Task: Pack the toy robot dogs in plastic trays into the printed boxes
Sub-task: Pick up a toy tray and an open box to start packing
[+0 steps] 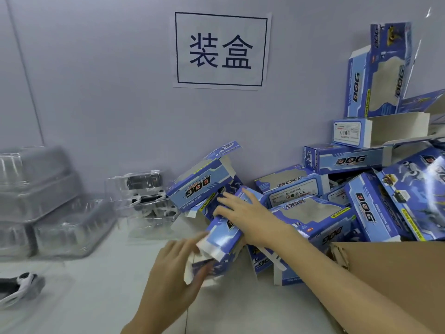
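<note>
Biggest thing in view is the white table (96,297), running back to a pale wall where a paper sign (220,50) with two printed characters hangs. On the right edge sits a brown cardboard carton (397,273), only its flap showing, contents hidden. Behind and above it, a loose heap of printed boxes (361,189), blue with "DOG" lettering, piled against the wall at all angles; several have flaps hanging open and their cut-out windows show only pale interior, so those look unfilled. One open box (204,182) leans tilted at the heap's left end, its top flap raised.

Over on the left, a stack of clear plastic trays (41,201), blurred; what is inside them cannot be made out. Nearer the middle, a second group of trays (144,196) against the wall, and here black and white toy parts show through the plastic. At the bottom left corner, one toy robot dog (19,285) lies in its shallow tray on the table, well apart from the boxes.

Now the action at centre: a single blue box (224,237) is held tilted, its open end toward the camera, white flaps spread. The right hand (245,215) lies over its upper part, fingers wrapped round it, gripping. The left hand (175,268) is at the open end, fingers fairly straight, touching the white flaps; motion blur hides whether anything is inside.
</note>
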### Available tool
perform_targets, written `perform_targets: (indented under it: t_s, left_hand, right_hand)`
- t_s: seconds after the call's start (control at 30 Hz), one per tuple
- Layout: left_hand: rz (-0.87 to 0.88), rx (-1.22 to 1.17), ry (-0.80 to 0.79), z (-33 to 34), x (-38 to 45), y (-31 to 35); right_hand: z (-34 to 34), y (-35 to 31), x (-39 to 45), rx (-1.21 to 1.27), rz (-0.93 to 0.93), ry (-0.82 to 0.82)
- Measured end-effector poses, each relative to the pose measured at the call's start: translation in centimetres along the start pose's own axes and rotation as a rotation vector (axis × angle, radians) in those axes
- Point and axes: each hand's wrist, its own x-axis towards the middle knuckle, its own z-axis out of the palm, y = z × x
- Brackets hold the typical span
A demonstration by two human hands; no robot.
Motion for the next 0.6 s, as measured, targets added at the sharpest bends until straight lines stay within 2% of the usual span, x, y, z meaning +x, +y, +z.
perform_targets:
  t_s: [0.13,0.23,0.37,0.5,0.6]
  left_hand:
    - [-0.259,-0.230,0.272,-1.5,0.8,-0.9]
    - [-0.359,-0.461,0.305,-2.5,1.2,-1.2]
    - [-0.346,-0.612,0.138,-2.6,1.3,-0.4]
    - [-0.368,-0.789,-0.008,-2.0,0.9,0.6]
    - [-0.394,-0.858,-0.139,-0.9,0.5,1.2]
  right_hand:
    - [-1.1,0.1,-2.0,0.592,0.185,0.437]
    - [-1.3,-2.2,-3.8,1.018,0.215,0.601]
    - [-0.4,-5.1,-5.8,1.320,0.241,0.666]
    - [1.0,-6.8,-7.6,1.526,0.337,0.530]
    - [3.0,-7.2,-8.8,1.654,0.467,0.538]
